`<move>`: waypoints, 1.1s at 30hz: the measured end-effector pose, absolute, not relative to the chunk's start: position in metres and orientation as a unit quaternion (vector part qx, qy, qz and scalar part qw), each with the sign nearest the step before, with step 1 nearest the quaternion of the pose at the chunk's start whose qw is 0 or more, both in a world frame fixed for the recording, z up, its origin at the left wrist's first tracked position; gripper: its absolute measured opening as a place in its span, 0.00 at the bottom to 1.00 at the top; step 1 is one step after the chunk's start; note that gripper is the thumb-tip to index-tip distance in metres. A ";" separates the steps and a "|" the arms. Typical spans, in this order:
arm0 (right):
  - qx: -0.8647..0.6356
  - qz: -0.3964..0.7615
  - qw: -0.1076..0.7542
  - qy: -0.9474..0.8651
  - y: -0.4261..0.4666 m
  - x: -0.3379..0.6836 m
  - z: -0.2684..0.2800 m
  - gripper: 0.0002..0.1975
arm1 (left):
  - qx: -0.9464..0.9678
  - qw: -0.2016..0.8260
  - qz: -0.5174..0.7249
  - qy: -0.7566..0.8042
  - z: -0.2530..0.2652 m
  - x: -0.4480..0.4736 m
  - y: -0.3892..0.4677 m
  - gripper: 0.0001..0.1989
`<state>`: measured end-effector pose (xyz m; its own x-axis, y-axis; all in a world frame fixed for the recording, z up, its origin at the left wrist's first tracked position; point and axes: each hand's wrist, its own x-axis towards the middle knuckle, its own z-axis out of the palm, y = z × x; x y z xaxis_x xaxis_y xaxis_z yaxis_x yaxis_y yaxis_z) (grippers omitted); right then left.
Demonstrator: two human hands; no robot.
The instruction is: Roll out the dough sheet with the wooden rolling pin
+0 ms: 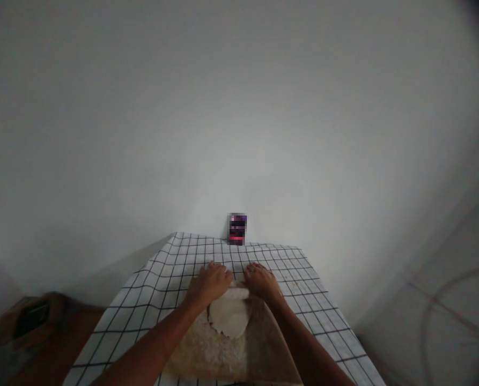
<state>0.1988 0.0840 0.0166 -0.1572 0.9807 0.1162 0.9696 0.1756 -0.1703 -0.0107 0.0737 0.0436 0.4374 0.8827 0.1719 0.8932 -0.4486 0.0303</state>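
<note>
A flat, pale round of dough (229,319) lies on a flour-dusted wooden board (211,356); its left edge is ragged. Across the far edge of the dough runs a pale rolling pin (237,293). My left hand (215,280) covers its left end, palm down with the fingers curled over toward the wall. On the other end rests my right hand (261,279) in the same way. Both ends of the pin are hidden under the hands, and the fingertips are blurred.
A black-and-white checked cloth (315,305) covers the table, which stands against a pale wall (239,107). A small blurred-out dark and red object (237,229) leans at the wall. A brown box (34,321) is low on the left. A curved hoop (426,321) shows on the right.
</note>
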 end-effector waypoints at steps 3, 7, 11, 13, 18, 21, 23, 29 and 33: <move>-0.639 0.021 0.095 -0.763 0.079 0.199 0.016 0.19 | -0.830 0.036 -0.099 -0.548 0.045 -0.011 0.066 0.19; -0.645 -0.003 0.104 -0.757 0.051 0.200 0.011 0.19 | -0.814 0.048 -0.155 -0.557 0.035 -0.010 0.050 0.19; -0.655 -0.006 0.117 -0.747 0.016 0.197 0.009 0.22 | -0.788 0.032 -0.188 -0.585 0.023 -0.003 0.031 0.21; -0.664 0.001 0.151 -0.732 -0.001 0.193 0.007 0.24 | -0.779 0.024 -0.198 -0.595 0.018 -0.001 0.018 0.22; -0.670 0.000 0.207 -0.713 -0.043 0.189 -0.012 0.25 | -0.800 0.023 -0.197 -0.566 0.005 -0.010 -0.023 0.25; -0.641 0.000 0.238 -0.729 -0.062 0.193 -0.024 0.23 | -0.816 -0.001 -0.188 -0.546 -0.003 -0.020 -0.049 0.27; -0.626 0.011 0.260 -0.735 -0.069 0.196 -0.029 0.23 | -0.821 -0.012 -0.185 -0.540 -0.008 -0.025 -0.065 0.28; -0.610 0.024 0.311 -0.728 -0.072 0.200 -0.031 0.18 | -0.822 -0.026 -0.187 -0.536 -0.002 -0.032 -0.097 0.30; -0.615 0.016 0.320 -0.720 -0.074 0.199 -0.033 0.18 | -0.798 -0.075 -0.228 -0.553 0.023 -0.042 -0.083 0.31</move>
<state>0.1990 -0.0740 -0.0326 -0.0383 0.8970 0.4403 0.8762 0.2419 -0.4168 -0.0423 -0.0827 0.0226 0.2852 0.9161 0.2818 0.8481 -0.3782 0.3711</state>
